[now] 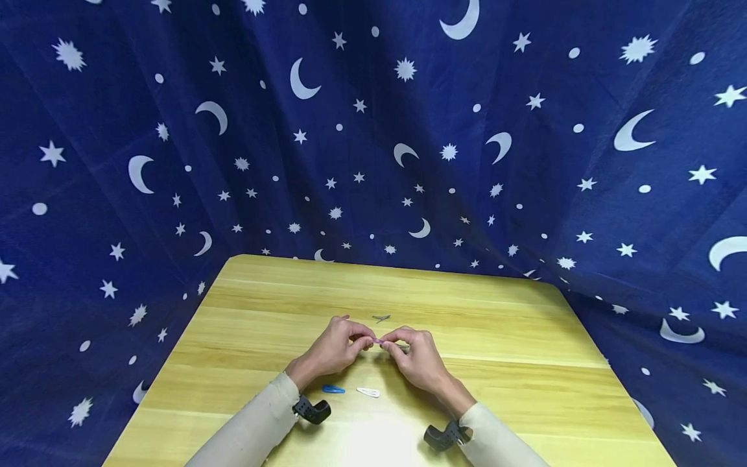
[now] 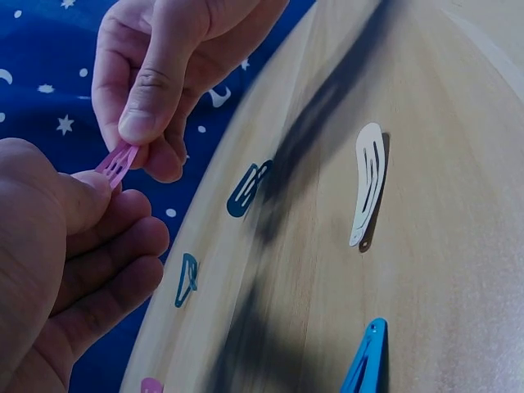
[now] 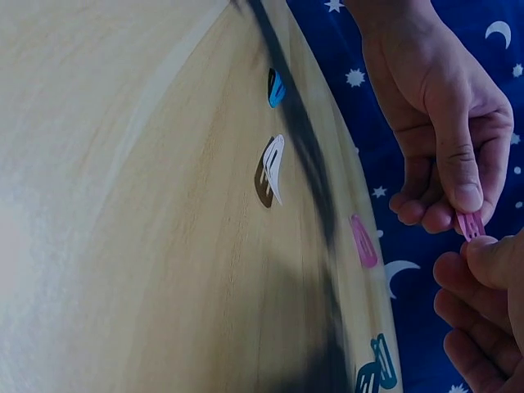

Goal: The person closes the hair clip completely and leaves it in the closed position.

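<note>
A small pink snap hair clip is stretched between both hands above the table. The left hand pinches one end between thumb and index finger. At the other end, the right hand grips it the same way, its thumb on top in the left wrist view. Slots in the clip's middle show between the fingertips; both ends are covered. Closer to the person, a blue hair clip and a white hair clip lie on the wood.
Two dark teal hair clips lie close to the hands. Another pink clip rests near the table edge, partly behind the left hand in the head view. A blue star-and-moon curtain surrounds the wooden table.
</note>
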### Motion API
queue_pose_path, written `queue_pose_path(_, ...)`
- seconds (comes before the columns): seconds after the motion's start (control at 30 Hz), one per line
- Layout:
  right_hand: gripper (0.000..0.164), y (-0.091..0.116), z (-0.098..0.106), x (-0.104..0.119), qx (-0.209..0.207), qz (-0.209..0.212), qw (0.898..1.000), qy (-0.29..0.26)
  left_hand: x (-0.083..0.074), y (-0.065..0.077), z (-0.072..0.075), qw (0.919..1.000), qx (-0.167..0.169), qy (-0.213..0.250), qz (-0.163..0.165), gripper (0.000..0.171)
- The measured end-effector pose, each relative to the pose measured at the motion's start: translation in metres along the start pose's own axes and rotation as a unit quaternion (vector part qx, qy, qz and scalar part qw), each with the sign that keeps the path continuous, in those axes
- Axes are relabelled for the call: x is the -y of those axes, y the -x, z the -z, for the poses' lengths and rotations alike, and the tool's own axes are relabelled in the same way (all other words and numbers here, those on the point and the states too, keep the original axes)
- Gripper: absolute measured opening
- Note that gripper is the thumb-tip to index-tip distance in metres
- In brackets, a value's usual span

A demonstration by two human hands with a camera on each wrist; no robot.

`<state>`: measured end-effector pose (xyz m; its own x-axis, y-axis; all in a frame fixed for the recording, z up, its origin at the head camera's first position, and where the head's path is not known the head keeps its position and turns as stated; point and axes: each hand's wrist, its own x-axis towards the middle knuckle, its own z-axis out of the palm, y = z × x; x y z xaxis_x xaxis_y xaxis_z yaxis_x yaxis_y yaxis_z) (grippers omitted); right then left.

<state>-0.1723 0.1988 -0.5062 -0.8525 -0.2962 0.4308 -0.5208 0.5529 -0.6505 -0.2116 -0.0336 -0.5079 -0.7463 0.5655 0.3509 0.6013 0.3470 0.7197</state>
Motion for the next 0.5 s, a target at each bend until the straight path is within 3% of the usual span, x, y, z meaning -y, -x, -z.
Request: queue_pose_path(0.5, 0.007, 0.0009, -0.0007, 0.0005, 0.008, -0.005, 1.000, -0.004, -0.0010, 0.0024, 0.0018, 0.9999, 0.004, 0.009, 0.005, 0.013)
